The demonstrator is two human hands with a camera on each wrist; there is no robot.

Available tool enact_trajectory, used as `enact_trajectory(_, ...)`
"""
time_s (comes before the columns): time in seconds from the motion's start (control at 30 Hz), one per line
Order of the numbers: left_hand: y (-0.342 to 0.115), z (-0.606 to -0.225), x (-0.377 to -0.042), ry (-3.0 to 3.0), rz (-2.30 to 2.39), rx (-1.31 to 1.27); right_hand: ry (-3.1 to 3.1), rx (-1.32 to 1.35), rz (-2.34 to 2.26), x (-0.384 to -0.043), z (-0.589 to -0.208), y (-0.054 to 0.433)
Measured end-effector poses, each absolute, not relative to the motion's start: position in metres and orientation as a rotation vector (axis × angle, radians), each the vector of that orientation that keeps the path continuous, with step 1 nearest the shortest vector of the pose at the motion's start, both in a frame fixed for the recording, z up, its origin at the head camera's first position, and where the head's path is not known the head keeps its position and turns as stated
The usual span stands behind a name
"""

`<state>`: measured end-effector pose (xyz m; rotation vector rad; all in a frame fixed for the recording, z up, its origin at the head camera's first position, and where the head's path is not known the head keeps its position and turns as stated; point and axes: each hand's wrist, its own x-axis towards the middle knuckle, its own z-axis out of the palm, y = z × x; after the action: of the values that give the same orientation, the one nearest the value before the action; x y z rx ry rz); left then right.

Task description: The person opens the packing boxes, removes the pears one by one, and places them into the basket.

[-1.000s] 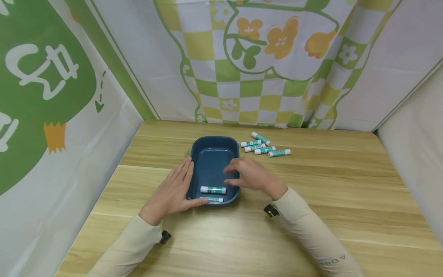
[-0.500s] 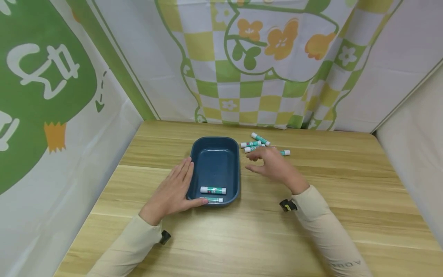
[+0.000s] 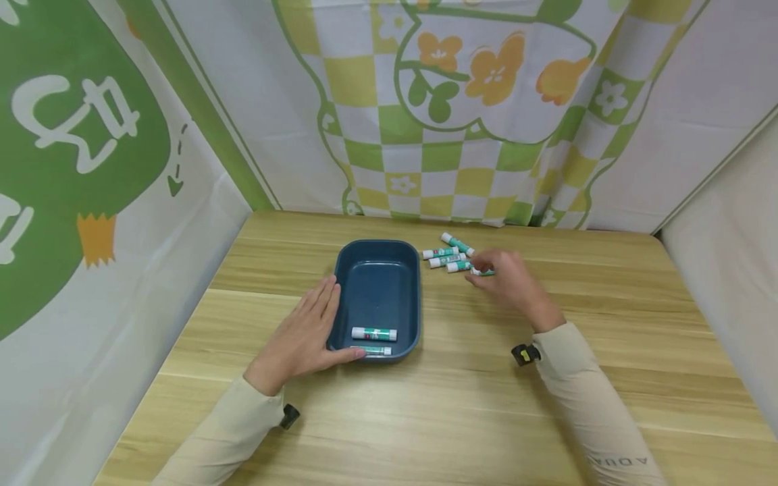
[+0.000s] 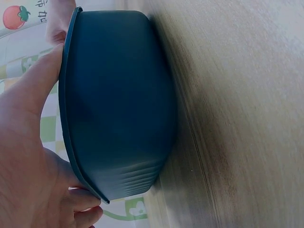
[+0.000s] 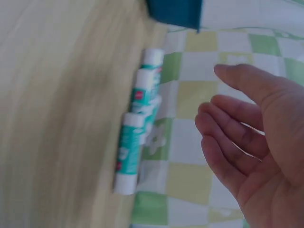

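Observation:
My left hand rests against the left side of a dark blue plastic tray, fingers extended along its wall and thumb across the near rim. Two white-and-green glue sticks lie in the tray's near end; the thumb partly covers the nearer one. Over the loose glue sticks right of the tray hovers my right hand, partly hiding the rightmost glue stick. In the right wrist view, thumb and loosely bent fingers are apart with nothing between them, and the nearest glue stick lies on the table.
The wooden table reaches back to a patterned curtain. Fabric walls stand at the left and right. Each wrist wears a small black camera, such as the right one.
My right hand has moved from above the tray to the right and away from me, over the loose glue sticks. The left hand and tray have stayed in place.

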<state>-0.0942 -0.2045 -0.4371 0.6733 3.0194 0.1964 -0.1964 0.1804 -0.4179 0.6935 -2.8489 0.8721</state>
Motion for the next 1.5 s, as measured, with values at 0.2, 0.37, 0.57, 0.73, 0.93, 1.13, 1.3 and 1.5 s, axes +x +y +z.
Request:
enact_trajectory(0.2,-0.205,-0.436,-0.093,3.019,0.192,0.676,-2.895,0.59,0.834,-0.202,-0.432,0.187)
enact_trajectory(0.37,-0.205,-0.436,-0.093,3.018,0.191,0.67,-2.843,0.541,0.795,-0.207,-0.444,0.19)
enact_trajectory(0.57,-0.205,-0.436,-0.093,3.01,0.188,0.656,-2.875,0.438,0.742,-0.213,-0.453,0.188)
enact_trajectory(0.73,-0.204,-0.437,-0.093,3.014,0.188,0.662,-2.926,0.389,0.669,-0.218,-0.457,0.185)
enact_trajectory(0.93,-0.204,-0.437,-0.093,3.019,0.194,0.662,-2.957,0.353,0.575,-0.221,-0.461,0.182)
enact_trajectory(1.13,-0.204,-0.437,-0.093,3.017,0.192,0.663,-2.961,0.323,0.561,-0.222,-0.459,0.181)
enact_trajectory(1.3,-0.204,-0.436,-0.093,3.018,0.195,0.664,-2.965,0.35,0.572,-0.223,-0.458,0.184)
enact_trajectory(1.5,-0.204,-0.436,-0.093,3.021,0.195,0.667,-3.007,0.372,0.6,-0.227,-0.453,0.193)
